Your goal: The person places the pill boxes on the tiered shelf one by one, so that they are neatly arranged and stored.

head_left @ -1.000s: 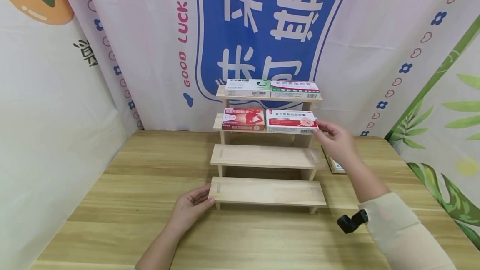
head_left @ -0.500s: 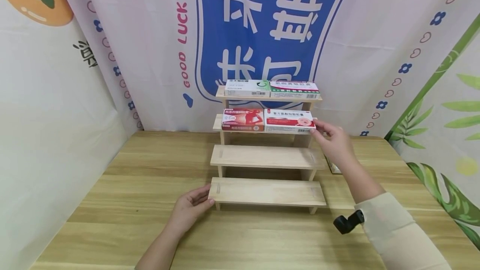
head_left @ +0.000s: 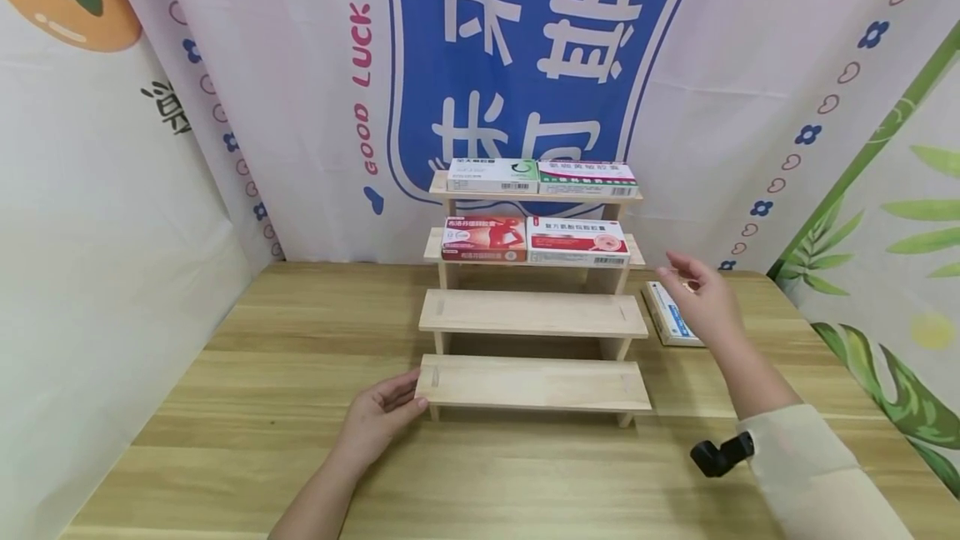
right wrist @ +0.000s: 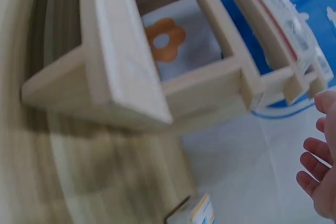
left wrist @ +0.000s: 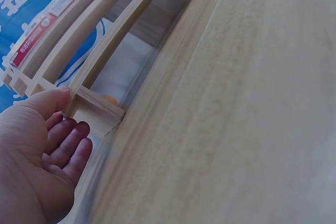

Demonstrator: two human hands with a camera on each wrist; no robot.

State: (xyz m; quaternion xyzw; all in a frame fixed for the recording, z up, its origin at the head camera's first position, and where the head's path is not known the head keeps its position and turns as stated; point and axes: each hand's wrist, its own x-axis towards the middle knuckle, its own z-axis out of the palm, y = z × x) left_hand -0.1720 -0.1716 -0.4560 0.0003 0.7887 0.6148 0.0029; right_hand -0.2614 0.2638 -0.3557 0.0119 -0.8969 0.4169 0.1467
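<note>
A four-step wooden display stand [head_left: 532, 382] stands on the table. My left hand [head_left: 381, 415] holds the left end of its lowest step, thumb and index finger pinching the corner in the left wrist view. My right hand [head_left: 705, 298] is off to the right of the stand, its fingers loosely bent around nothing. On the second step from the top lie a red medicine box [head_left: 483, 238] and a white-and-red medicine box [head_left: 577, 242], side by side. The top step bears a white-and-green medicine box [head_left: 492, 175] and a white medicine box with pink and green edging [head_left: 587, 178].
Another white-and-blue medicine box [head_left: 670, 315] lies on the wooden table [head_left: 300, 323] right of the stand, partly covered by my right hand. A printed cloth [head_left: 315, 107] hangs close behind the stand.
The white-and-red box has slid left against the red box. My right hand has let go of it and moved right, away from the stand. The left hand stays in place.
</note>
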